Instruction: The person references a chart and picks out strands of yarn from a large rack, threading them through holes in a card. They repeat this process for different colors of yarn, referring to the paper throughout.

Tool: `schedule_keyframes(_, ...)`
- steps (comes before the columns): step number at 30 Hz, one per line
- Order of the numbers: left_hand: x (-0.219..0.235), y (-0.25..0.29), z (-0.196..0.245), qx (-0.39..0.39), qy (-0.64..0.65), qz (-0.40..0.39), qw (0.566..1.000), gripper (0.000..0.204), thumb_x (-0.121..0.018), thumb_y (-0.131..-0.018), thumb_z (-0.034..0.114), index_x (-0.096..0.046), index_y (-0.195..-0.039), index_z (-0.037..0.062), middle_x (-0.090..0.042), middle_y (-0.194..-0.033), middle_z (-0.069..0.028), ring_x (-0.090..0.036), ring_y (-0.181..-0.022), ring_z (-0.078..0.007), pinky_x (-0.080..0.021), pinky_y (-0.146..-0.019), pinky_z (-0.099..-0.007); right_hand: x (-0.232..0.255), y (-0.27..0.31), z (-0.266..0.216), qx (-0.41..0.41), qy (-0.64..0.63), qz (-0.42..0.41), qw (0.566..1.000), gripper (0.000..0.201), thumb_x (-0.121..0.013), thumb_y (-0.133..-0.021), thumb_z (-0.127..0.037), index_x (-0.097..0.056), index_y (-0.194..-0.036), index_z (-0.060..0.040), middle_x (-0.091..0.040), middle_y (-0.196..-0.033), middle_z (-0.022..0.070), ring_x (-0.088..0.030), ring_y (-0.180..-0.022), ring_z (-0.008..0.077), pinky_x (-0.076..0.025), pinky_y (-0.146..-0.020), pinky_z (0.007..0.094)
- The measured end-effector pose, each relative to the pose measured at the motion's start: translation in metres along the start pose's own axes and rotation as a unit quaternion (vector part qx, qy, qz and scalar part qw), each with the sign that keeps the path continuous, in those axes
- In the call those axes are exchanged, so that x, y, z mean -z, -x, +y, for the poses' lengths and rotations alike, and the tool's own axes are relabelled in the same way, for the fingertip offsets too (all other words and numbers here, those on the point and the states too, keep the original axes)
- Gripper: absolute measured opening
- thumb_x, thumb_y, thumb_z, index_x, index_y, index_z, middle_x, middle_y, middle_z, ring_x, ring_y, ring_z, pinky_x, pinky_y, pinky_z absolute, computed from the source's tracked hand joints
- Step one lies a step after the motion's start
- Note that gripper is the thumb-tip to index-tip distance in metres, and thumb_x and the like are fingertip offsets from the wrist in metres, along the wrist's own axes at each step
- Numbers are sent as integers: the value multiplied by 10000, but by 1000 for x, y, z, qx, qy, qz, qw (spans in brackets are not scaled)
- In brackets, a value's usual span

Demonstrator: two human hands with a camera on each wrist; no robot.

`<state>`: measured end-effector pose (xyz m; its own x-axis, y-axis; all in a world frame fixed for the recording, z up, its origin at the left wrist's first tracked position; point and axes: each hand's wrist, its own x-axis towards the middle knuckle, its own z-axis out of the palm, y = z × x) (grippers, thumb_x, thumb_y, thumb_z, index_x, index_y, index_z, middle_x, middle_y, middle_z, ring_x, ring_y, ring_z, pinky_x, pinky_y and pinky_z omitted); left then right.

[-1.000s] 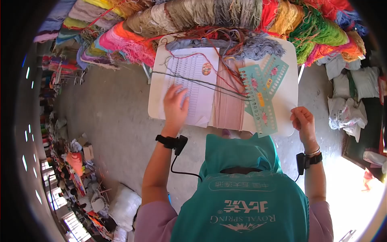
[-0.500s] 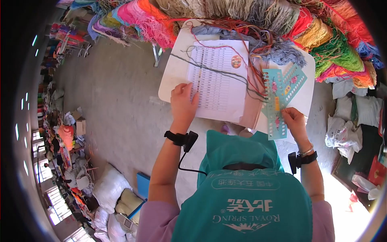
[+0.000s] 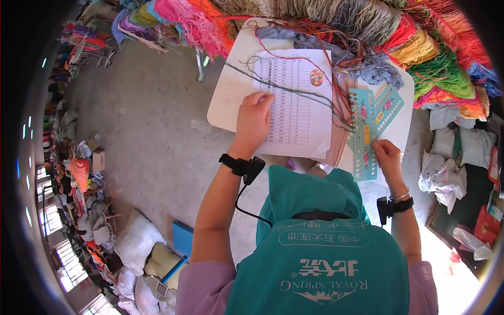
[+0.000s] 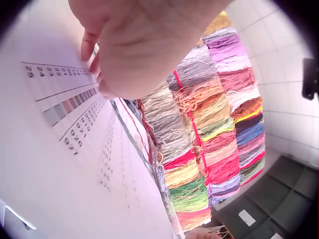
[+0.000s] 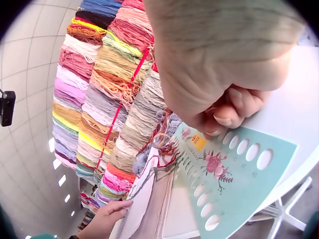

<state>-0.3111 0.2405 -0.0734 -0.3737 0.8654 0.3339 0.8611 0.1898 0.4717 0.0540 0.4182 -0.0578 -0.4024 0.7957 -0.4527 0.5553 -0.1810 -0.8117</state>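
Note:
My left hand [image 3: 254,119] rests on a printed sheet [image 3: 292,123] of number columns, fingertips below a dark green thread [image 3: 299,91] lying across it. In the left wrist view, that hand [image 4: 139,55] is beside a column of colour swatches [image 4: 67,106]. With thumb and fingers my right hand [image 3: 389,160] pinches the right edge of a teal thread card [image 3: 364,144] with punched holes and printed flowers. Red threads [image 3: 342,93] and green ones run to the holes on the card's left side. Another teal card [image 3: 389,109] lies slanted partly beneath it.
Grey-blue yarn [image 3: 380,73] is heaped at the far side of the small white table [image 3: 223,107]. Behind hang thick rows of coloured skeins [image 3: 362,23]. White sacks [image 3: 443,176] stand right; a stuffed white bag [image 3: 139,239] sits on the floor at left.
My right hand has moved from beside the table's right edge to the teal card and gripped it. The left hand has come down onto the sheet and slid inward. The head view has shifted.

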Motion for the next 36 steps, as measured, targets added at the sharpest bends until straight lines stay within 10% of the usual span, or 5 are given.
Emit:
schedule_keyframes(16, 0, -65, -30, 118, -4, -244, 963, 451, -511, -931, 85, -558, -1361, 214, -629, -1058, -155, -614, -1022, -339, -495, -882, -425, -8, 2, 5, 17, 7, 18, 1000, 157, -653, -946, -149, -673, -910, 3, -570, -669, -27, -491, -587, 36, -406, -542, 196)
schedule_keyframes(28, -1, -46, -15, 67, 27, -140, 988, 360, -545, -897, 29, -648, -1228, 127, -614, -1007, -172, -601, -945, -360, -497, -828, -424, 0, -1, 5, 26, 11, 27, 999, 168, -645, -954, -174, -680, -927, -11, -564, -665, -29, -470, -555, 33, -365, -490, 186)
schedule_keyframes(36, 3, -59, 19, -47, 5, -116, 992, 274, -564, -879, 39, -660, -1135, 52, -636, -1027, -154, -594, -971, -359, -505, -822, -433, 124, -82, -40, -6, -466, 39, 884, 186, -595, -977, -195, -626, -1073, -39, -664, -888, 37, -484, -558, 36, -333, -429, 146)
